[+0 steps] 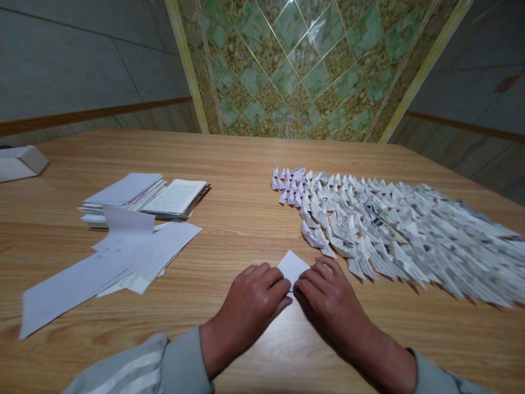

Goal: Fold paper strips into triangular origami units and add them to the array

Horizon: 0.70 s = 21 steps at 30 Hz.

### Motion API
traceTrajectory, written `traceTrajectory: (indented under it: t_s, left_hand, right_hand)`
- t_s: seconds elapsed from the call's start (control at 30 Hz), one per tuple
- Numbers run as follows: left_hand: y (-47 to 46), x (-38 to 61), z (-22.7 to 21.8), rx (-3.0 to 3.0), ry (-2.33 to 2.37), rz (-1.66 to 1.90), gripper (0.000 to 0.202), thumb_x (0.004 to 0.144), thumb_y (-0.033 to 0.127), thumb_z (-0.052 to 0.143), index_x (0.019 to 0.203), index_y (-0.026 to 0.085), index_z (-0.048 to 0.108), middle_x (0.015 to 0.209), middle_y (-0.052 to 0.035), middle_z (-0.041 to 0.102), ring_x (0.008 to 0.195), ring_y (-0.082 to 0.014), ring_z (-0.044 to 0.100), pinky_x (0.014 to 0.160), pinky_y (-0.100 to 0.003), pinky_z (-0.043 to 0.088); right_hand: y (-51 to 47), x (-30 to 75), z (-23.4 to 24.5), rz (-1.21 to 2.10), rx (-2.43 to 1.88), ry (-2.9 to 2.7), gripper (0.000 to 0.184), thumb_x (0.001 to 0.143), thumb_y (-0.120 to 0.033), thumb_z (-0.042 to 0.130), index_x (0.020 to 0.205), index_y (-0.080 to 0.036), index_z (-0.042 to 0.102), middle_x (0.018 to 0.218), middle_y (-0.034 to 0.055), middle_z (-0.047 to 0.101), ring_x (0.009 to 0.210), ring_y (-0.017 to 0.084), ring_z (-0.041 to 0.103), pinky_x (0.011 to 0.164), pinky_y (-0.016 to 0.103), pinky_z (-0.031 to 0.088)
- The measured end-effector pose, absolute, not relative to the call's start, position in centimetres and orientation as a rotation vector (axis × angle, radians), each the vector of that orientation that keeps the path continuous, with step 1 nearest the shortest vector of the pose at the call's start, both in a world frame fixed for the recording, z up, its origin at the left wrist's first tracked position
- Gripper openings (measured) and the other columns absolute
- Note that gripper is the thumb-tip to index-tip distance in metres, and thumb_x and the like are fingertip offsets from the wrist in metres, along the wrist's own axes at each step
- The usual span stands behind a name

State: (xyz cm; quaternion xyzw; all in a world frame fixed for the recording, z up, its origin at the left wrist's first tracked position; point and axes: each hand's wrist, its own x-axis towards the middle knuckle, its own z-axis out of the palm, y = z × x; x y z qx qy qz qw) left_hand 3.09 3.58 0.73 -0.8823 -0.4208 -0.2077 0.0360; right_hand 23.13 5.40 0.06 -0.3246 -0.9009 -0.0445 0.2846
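Observation:
A small white paper piece (292,268) stands up between my left hand (246,309) and my right hand (334,306), its lower part hidden by my fingers. Both hands pinch it at the near middle of the wooden table (241,219). To the right of my right hand, a large array of small folded paper pieces (389,238) lies in overlapping rows, mostly printed paper, with paler pieces at the far end.
Left of my hands lie loose white paper sheets (123,268) in front of a stack of printed paper (143,200). A white box (20,163) sits at the far left table edge. Walls and a green patterned panel (295,65) rise behind the table.

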Motion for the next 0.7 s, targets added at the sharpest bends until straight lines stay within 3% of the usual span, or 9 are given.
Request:
traceTrajectory:
  t_s: [0.23, 0.53, 0.7]
  left_hand:
    - [3.5, 2.9, 0.9, -2.663, -1.18, -0.939, 0.027, 0.104, 0.027, 0.052, 0.087, 0.019, 0.07, 0.074, -0.003, 0.069, 0.071, -0.0198, 0.056, 0.064, -0.032, 0.036]
    - [3.4, 2.7, 1.5, -2.729, -1.225, -1.247, 0.016, 0.1, 0.026, 0.062, 0.09, 0.02, 0.073, 0.076, -0.0011, 0.074, 0.07, -0.017, 0.06, 0.068, -0.031, 0.039]
    - [3.5, 2.3, 1.5, -2.747, -1.189, -1.295, 0.011, 0.099, 0.023, 0.064, 0.093, 0.019, 0.072, 0.079, -0.001, 0.075, 0.071, -0.017, 0.061, 0.069, -0.031, 0.041]
  right_hand:
    - [4.7, 22.9, 1.3, -0.044, -0.851, -2.338, 0.021, 0.101, -0.018, 0.053, 0.082, -0.018, 0.063, 0.075, 0.0044, 0.063, 0.076, 0.021, 0.051, 0.093, 0.043, 0.04]
    - [4.7, 23.9, 2.7, -0.016, -0.779, -2.26, 0.013, 0.098, -0.018, 0.063, 0.086, -0.02, 0.068, 0.07, -0.0001, 0.068, 0.07, 0.018, 0.054, 0.096, 0.044, 0.039]
    - [4.7, 24.0, 3.0, -0.067, -0.746, -2.212, 0.02, 0.101, -0.018, 0.058, 0.083, -0.019, 0.068, 0.07, -0.0001, 0.07, 0.069, 0.017, 0.054, 0.095, 0.043, 0.039]
